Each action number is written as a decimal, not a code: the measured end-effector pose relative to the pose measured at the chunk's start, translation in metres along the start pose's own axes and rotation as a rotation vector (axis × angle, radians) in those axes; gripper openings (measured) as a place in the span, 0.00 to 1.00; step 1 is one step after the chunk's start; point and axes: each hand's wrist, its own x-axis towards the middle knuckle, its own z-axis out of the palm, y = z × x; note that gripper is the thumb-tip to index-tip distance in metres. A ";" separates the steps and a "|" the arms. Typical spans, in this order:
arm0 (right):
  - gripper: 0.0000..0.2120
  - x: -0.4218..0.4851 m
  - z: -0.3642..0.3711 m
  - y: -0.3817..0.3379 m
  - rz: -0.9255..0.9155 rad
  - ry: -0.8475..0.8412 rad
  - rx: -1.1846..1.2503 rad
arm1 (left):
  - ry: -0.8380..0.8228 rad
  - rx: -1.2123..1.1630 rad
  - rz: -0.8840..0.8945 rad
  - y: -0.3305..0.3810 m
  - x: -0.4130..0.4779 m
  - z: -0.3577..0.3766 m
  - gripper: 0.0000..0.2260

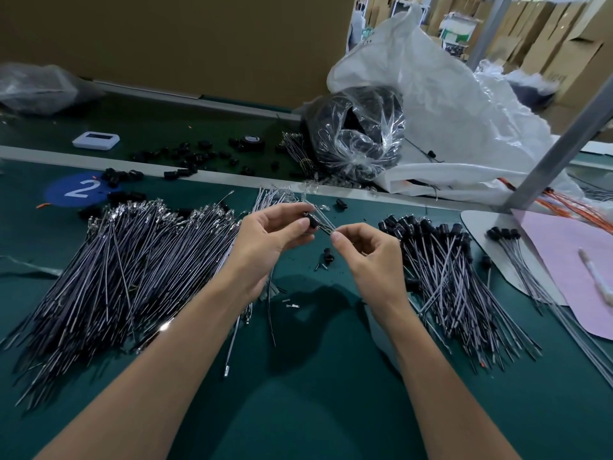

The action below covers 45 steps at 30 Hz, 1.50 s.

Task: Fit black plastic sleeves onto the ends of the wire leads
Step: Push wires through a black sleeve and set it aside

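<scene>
My left hand [270, 235] pinches a small black plastic sleeve [312, 221] between thumb and fingertips, above the green table. My right hand [368, 252] pinches thin grey wire leads [323, 219] that run up past the sleeve. The two hands nearly touch. A big pile of bare grey wire leads [126, 260] lies to the left. On the right lies a pile of leads with black sleeves on their ends [441, 260]. One loose black sleeve [328, 255] rests on the table under my hands.
Loose black sleeves [185, 157] are scattered on the far belt beside a white device [96, 140]. A clear bag of black parts [358, 134] and a white sack [447, 104] sit at the back. A metal stand [544, 164], pink sheet [570, 260] and orange wires [577, 204] are at right.
</scene>
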 end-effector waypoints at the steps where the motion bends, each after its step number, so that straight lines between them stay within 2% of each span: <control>1: 0.04 0.000 -0.001 0.000 -0.003 0.001 0.008 | 0.006 -0.006 0.002 0.000 0.000 0.000 0.09; 13: 0.05 -0.001 0.001 -0.003 -0.001 -0.007 -0.004 | -0.045 0.048 0.009 -0.006 -0.001 0.004 0.09; 18: 0.04 -0.001 0.000 -0.003 0.057 0.021 0.086 | -0.039 0.056 -0.006 -0.005 -0.004 0.006 0.10; 24: 0.04 -0.002 0.000 -0.002 0.079 0.046 0.164 | -0.033 -0.084 -0.072 -0.001 -0.007 0.010 0.06; 28: 0.03 -0.003 0.000 -0.004 0.079 0.044 0.198 | 0.018 -0.096 -0.054 -0.001 -0.006 0.010 0.06; 32: 0.02 -0.001 -0.003 -0.003 -0.005 0.147 0.014 | 0.143 -0.156 -0.062 0.000 -0.003 0.005 0.05; 36: 0.03 -0.002 -0.005 -0.003 -0.124 0.137 -0.179 | 0.192 -0.230 -0.089 0.004 -0.001 -0.004 0.06; 40: 0.04 -0.002 -0.005 -0.003 -0.150 0.125 -0.261 | 0.191 -0.303 -0.091 0.004 0.000 -0.007 0.08; 45: 0.04 -0.003 -0.005 -0.002 -0.156 0.140 -0.295 | 0.220 -0.351 -0.110 0.004 0.002 -0.009 0.05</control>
